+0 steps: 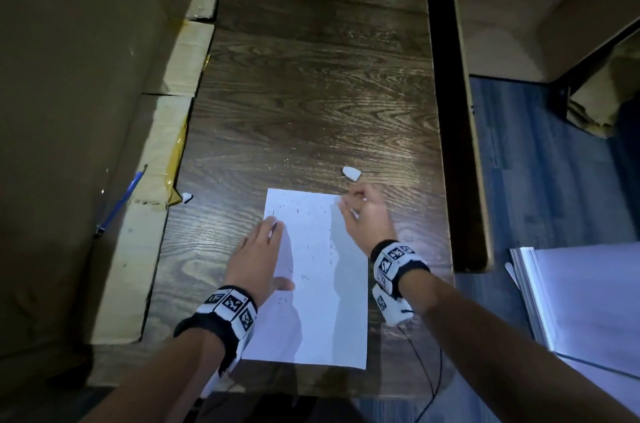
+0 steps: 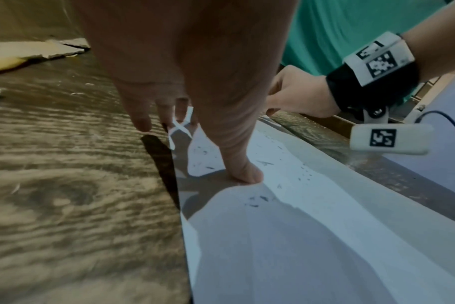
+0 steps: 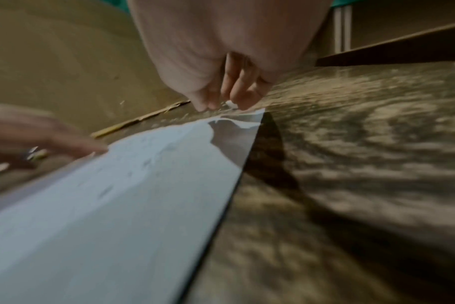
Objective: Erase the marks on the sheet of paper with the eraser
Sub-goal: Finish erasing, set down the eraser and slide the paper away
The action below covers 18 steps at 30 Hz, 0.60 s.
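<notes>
A white sheet of paper [image 1: 322, 311] lies on the dark wooden table [image 1: 311, 93], with short dark marks [image 1: 304, 211] scattered over its upper half. My left hand [image 1: 263, 242] rests flat on the sheet's left edge, fingers straight; its thumb [image 2: 244, 172] presses the paper [image 2: 299, 246]. My right hand [image 1: 360, 211] is at the sheet's far right corner with curled fingers, pinching a small white eraser piece [image 3: 231, 105] just above the paper [image 3: 117, 205]. A larger white eraser [image 1: 352, 173] lies on the table just beyond that hand.
A small white scrap [image 1: 187, 197] lies on the table left of the sheet. Taped cardboard [image 1: 162, 152] runs along the table's left side, with a blue pen [image 1: 119, 201] on it. A stack of white sheets [image 1: 585, 305] sits at the right. A thin black cable [image 1: 429, 374] hangs from my right wrist.
</notes>
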Each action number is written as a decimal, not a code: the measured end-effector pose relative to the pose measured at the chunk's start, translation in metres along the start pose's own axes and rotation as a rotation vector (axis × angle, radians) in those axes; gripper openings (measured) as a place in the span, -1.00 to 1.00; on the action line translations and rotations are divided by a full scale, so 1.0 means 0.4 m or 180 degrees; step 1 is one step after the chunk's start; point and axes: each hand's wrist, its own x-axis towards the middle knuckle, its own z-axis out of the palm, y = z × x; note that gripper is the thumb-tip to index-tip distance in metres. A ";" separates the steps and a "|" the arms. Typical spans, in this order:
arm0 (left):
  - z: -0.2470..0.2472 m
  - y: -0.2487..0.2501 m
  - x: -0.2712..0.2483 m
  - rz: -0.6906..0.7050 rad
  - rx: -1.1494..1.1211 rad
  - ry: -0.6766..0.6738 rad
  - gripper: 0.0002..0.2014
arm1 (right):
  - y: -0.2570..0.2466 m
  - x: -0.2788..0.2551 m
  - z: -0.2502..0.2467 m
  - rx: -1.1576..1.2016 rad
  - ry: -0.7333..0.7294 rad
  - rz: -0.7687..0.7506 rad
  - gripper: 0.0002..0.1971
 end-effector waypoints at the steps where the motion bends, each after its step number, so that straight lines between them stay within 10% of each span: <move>1: 0.002 0.001 -0.010 -0.0189 -0.0022 0.0086 0.14 | 0.000 -0.015 0.007 -0.0189 -0.0308 -0.0098 -0.78; 10: 0.016 0.036 -0.025 -0.1835 0.0378 -0.0197 0.12 | -0.053 0.047 -0.051 -0.0809 -0.1488 0.0587 -0.27; 18: 0.036 0.031 -0.037 -0.1446 0.0146 -0.0120 -0.10 | 0.010 -0.089 -0.085 -0.0432 -0.0982 0.1329 -0.38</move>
